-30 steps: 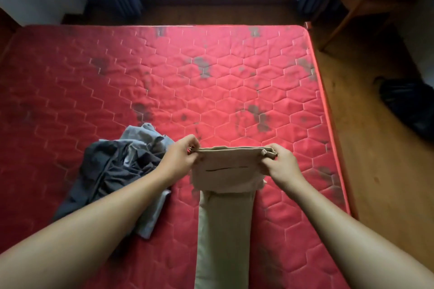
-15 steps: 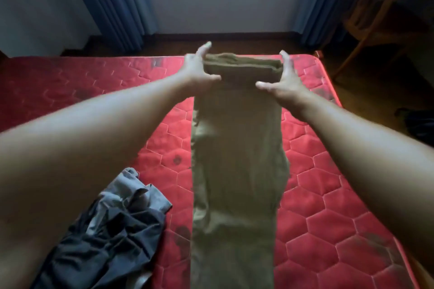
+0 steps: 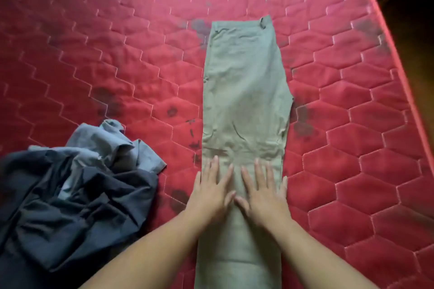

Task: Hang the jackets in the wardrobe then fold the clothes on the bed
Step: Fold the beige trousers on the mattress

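A pair of khaki trousers (image 3: 245, 91) lies stretched out flat along the red quilted mattress (image 3: 117, 54), folded leg on leg, waistband at the far end. My left hand (image 3: 211, 191) and my right hand (image 3: 264, 191) lie side by side, palms down with straight fingers, pressing on the trousers near their middle. A crumpled heap of dark and pale grey clothes (image 3: 77, 185) sits to the left of my left arm.
The mattress's right edge (image 3: 399, 58) drops to a wooden floor (image 3: 418, 30). Dark stains mark the mattress around the trousers. The trousers' near end runs past the bottom of the view.
The trousers, held up by the waistband before, now lie flat on the mattress. Both hands let go of the waistband and came back toward me, now flat on the cloth.
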The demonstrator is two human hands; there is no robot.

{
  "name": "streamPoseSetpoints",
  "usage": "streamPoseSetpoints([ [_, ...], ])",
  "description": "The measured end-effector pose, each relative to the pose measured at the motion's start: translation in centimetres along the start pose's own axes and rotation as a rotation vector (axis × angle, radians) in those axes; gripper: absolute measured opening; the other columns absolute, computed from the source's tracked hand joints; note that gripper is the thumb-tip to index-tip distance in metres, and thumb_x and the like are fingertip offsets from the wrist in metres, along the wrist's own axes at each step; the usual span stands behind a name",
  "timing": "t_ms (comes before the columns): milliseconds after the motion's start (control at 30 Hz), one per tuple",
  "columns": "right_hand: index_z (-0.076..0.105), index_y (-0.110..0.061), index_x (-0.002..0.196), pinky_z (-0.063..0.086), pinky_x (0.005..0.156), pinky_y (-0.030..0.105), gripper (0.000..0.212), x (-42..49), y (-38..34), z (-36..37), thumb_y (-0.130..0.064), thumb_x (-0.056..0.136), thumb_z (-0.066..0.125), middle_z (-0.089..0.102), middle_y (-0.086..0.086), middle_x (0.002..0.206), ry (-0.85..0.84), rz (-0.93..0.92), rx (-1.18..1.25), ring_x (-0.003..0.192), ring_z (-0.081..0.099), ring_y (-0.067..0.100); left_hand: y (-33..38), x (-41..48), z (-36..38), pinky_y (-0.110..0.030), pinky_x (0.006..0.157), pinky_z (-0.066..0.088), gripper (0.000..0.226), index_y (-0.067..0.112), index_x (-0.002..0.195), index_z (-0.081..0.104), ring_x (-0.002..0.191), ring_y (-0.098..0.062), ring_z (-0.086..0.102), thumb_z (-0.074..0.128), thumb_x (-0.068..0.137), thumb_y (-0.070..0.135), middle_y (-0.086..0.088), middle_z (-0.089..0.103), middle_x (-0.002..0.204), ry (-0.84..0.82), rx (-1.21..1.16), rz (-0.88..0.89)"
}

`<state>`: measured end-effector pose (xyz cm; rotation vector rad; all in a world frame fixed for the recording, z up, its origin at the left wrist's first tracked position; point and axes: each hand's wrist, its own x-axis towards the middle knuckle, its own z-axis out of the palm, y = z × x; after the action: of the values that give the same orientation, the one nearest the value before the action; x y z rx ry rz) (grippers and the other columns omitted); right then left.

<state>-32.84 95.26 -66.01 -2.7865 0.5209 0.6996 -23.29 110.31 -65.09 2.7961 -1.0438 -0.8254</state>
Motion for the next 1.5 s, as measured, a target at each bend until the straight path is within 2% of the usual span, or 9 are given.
streamPoseSetpoints([
  [67,0.004,-0.036,0.161,-0.001,0.115,0.074,0.083,-0.2,0.2,2.1,-0.072,0.091,0.032,-0.012,0.008,0.169,0.136,-0.028,-0.044,0.154,-0.015,0.035,-0.4,-0.3,2.5,-0.051,0.124,-0.002,0.07,0.036,0.159,-0.006,0.151,-0.03,-0.024,0.019,0.099,0.063,-0.012,-0.026,0.163,0.091,0.06,0.034],
  [167,0.022,-0.032,0.16,0.003,0.115,0.074,0.081,0.2,0.6,3.9,-0.07,0.089,0.035,0.007,0.01,0.169,0.314,-0.057,-0.067,0.156,-0.001,0.035,-1.0,-0.2,4.8,-0.052,0.124,0.004,0.067,0.033,0.16,0.009,0.155,-0.03,-0.008,0.024,0.1,0.059,-0.016,-0.005,0.167,0.275,0.093,0.078],
  [333,0.019,-0.034,0.16,0.003,0.115,0.073,0.079,0.3,0.7,4.7,-0.073,0.092,0.028,0.006,0.009,0.17,0.354,-0.05,-0.097,0.156,-0.002,0.035,-1.3,0.4,6.5,-0.053,0.123,0.012,0.063,0.032,0.159,0.021,0.155,-0.03,0.004,0.033,0.1,0.052,-0.018,0.009,0.167,0.407,0.101,0.097],
  [633,0.007,-0.03,0.162,-0.003,0.119,0.066,0.078,-1.6,0.1,4.8,-0.067,0.095,0.018,-0.006,0.007,0.17,0.279,0.006,-0.04,0.155,-0.011,0.031,-0.9,-2.6,7.1,-0.051,0.124,0.01,0.063,0.027,0.16,0.018,0.155,-0.03,0.004,0.03,0.102,0.049,-0.015,0.008,0.167,0.362,0.108,0.068],
  [967,0.02,-0.016,0.161,0.01,0.12,0.065,0.08,-18.9,-1.9,15.9,-0.058,0.095,0.036,0.006,0.016,0.168,0.323,-0.042,-0.062,0.155,0.002,0.039,1.0,-20.0,17.0,-0.054,0.123,0.015,0.07,0.024,0.159,0.021,0.155,-0.033,0.005,0.039,0.098,0.051,-0.018,0.008,0.167,0.293,0.099,0.174],
  [1267,0.011,-0.012,0.161,0.01,0.123,0.061,0.084,-31.0,-4.9,20.2,-0.063,0.097,0.031,-0.002,0.024,0.166,0.097,0.044,-0.015,0.154,-0.002,0.044,1.3,-31.0,20.2,-0.054,0.124,0.009,0.079,0.025,0.161,0.009,0.154,-0.037,-0.008,0.037,0.097,0.063,-0.02,-0.008,0.166,0.014,0.103,0.232],
  [1333,0.012,-0.009,0.161,0.008,0.124,0.057,0.083,-32.9,-5.7,19.4,-0.06,0.099,0.035,-0.002,0.025,0.166,0.044,0.061,0.037,0.154,-0.003,0.043,1.1,-32.3,19.4,-0.051,0.125,0.008,0.078,0.025,0.161,0.011,0.153,-0.033,-0.013,0.047,0.097,0.053,-0.018,-0.012,0.166,-0.036,0.005,0.247],
  [1400,0.022,-0.009,0.16,0.009,0.126,0.049,0.077,-34.2,-6.6,18.3,-0.043,0.098,0.054,0.001,0.023,0.167,0.048,0.126,0.238,0.155,-0.001,0.038,0.8,-33.2,18.3,-0.042,0.126,0.011,0.077,0.022,0.158,0.023,0.155,-0.027,-0.006,0.063,0.093,0.027,-0.015,-0.005,0.167,-0.016,-0.265,0.192],
  [1500,0.047,-0.013,0.146,0.023,0.118,0.026,0.062,-34.7,-7.3,16.2,-0.012,0.088,0.069,0.028,0.015,0.156,0.155,0.374,0.706,0.146,0.03,0.028,1.0,-34.1,16.5,-0.035,0.121,0.028,0.064,0.026,0.145,0.044,0.148,-0.017,0.025,0.066,0.088,0.006,0.0,0.021,0.157,0.032,-0.696,-0.139],
])
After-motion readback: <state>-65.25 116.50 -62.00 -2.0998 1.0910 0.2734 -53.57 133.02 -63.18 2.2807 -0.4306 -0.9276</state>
